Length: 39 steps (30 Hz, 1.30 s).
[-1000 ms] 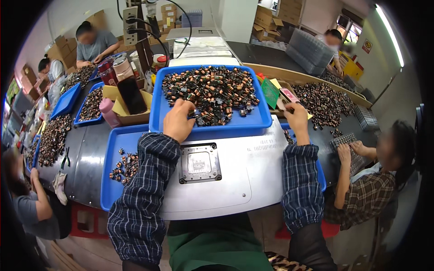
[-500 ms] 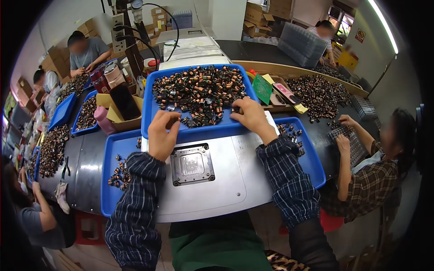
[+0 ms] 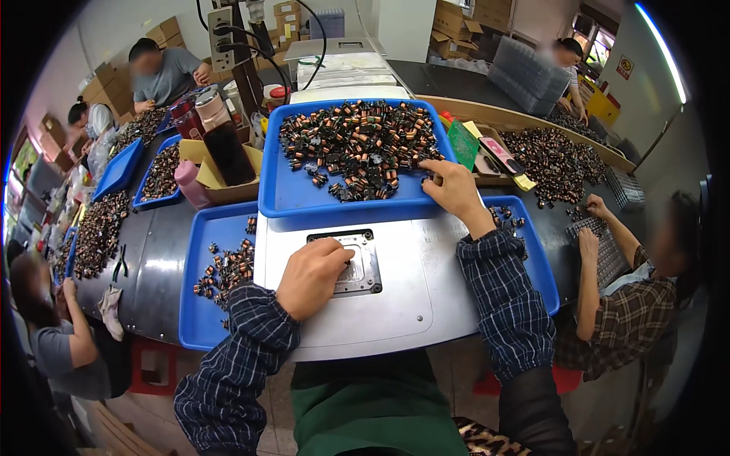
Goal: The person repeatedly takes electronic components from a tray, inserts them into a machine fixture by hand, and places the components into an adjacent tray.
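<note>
My left hand (image 3: 313, 277) is over the square metal fixture (image 3: 363, 283) set into the silver plate (image 3: 380, 319). Its fingers are pinched together at the fixture, and what they hold is hidden. At the right edge of a blue tray (image 3: 296, 199), my right hand (image 3: 456, 194) has thumb and index finger closed around a small dark coil part, only partly visible. Small copper-wound coils (image 3: 365, 148) with black bases are heaped in that tray, beyond the plate. Both my forearms wear dark checked sleeves.
Blue trays with coils flank the plate, at left (image 3: 199, 304) and right (image 3: 541, 277). A phone (image 3: 230, 154), a pink bottle (image 3: 190, 182) and a green board (image 3: 461, 144) stand beside the raised tray. A co-worker (image 3: 631, 304) handles a gridded tray (image 3: 608, 254) at right; other people sit at left and behind.
My left hand has moved from the raised tray down toward me onto the fixture. My right hand stays by the tray's right side. The whole view has shifted slightly.
</note>
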Tool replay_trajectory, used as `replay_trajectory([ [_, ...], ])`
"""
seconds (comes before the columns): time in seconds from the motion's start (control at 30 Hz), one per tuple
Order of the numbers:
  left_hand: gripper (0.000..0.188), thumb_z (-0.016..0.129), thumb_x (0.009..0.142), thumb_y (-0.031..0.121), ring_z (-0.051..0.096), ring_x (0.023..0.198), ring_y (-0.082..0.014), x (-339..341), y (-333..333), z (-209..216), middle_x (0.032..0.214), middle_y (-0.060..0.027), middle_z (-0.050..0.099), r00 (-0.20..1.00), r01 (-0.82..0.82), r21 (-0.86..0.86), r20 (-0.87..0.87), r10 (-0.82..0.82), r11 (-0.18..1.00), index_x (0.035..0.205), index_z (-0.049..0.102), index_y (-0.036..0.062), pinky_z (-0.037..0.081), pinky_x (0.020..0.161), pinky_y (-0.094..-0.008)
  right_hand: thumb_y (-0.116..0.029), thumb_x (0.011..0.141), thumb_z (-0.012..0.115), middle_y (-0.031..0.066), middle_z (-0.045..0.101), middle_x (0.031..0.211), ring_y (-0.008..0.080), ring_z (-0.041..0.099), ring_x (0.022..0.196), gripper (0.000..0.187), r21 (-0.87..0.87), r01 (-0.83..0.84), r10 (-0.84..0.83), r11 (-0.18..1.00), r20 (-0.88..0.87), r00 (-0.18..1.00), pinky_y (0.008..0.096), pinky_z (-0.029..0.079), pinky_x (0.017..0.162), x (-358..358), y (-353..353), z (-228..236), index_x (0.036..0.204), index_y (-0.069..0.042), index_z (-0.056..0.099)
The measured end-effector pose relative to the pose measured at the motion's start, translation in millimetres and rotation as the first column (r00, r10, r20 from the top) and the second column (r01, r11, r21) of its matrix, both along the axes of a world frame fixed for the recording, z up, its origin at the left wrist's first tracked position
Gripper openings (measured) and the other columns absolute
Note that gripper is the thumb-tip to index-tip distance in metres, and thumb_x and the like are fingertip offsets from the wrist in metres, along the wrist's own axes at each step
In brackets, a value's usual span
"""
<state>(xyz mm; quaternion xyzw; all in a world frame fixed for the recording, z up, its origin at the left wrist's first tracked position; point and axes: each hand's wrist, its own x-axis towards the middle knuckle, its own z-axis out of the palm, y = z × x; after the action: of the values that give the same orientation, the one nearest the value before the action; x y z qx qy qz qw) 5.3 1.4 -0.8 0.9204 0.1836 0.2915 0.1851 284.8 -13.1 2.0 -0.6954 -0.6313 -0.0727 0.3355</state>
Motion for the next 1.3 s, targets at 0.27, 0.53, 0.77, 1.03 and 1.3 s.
replay_trajectory([
  [0.27,0.015,0.060,0.068,-0.003,0.056,0.070,-0.0269,-1,-2,2,0.077,-0.0121,0.057,0.997,-0.009,-0.047,-0.072,0.006,0.999,0.083,0.060,-0.0012,0.047,0.062,-0.0324,-0.019,0.065,0.062,0.0101,0.063,0.075,0.0262,0.060,0.071,0.017,-0.412,0.088,-0.097,0.907,0.000,0.995,0.0351,0.047,0.063,-10,5,21,0.075,-0.005,0.063],
  [0.53,0.021,0.056,0.069,-0.010,0.057,0.071,-0.0204,-38,4,9,0.080,-0.0117,0.058,0.911,-0.297,-0.187,0.240,0.337,0.936,0.088,0.059,-0.0021,0.046,0.064,-0.0265,-0.003,0.072,0.056,0.0062,0.060,0.070,0.0117,0.056,0.058,0.011,0.109,-0.119,0.162,0.987,-0.685,0.710,0.0209,0.045,0.052,-9,-8,10,0.081,0.001,0.062],
  [0.77,0.017,0.056,0.069,-0.002,0.055,0.082,-0.0229,-107,23,-15,0.089,-0.0117,0.056,0.770,-0.625,-0.048,0.124,0.626,0.779,0.087,0.059,-0.0017,0.043,0.073,-0.0288,-0.002,0.069,0.063,0.0034,0.058,0.074,0.0097,0.054,0.063,0.016,0.031,-0.621,0.551,0.783,-0.497,0.670,0.0215,0.044,0.056,-99,-18,7,0.084,-0.003,0.063],
  [1.03,0.021,0.061,0.069,0.006,0.052,0.089,-0.0293,-9,80,5,0.092,-0.0114,0.055,0.936,-0.317,0.059,0.180,0.302,0.947,0.090,0.059,0.0026,0.041,0.077,-0.0342,-0.005,0.069,0.062,0.0104,0.053,0.075,0.0284,0.053,0.071,0.013,-0.148,-0.675,0.644,0.723,-0.211,0.736,0.0348,0.043,0.062,-116,-20,-5,0.081,-0.004,0.061],
  [1.3,0.022,0.065,0.065,0.011,0.054,0.081,-0.0269,33,102,0,0.088,-0.0100,0.055,0.920,-0.392,0.064,0.001,0.392,0.918,0.087,0.060,0.0069,0.043,0.071,-0.0350,-0.006,0.068,0.062,0.0100,0.051,0.072,0.0266,0.053,0.068,0.011,-0.168,-0.658,0.655,0.734,-0.077,0.751,0.0347,0.043,0.059,-122,-19,-6,0.079,-0.005,0.059],
])
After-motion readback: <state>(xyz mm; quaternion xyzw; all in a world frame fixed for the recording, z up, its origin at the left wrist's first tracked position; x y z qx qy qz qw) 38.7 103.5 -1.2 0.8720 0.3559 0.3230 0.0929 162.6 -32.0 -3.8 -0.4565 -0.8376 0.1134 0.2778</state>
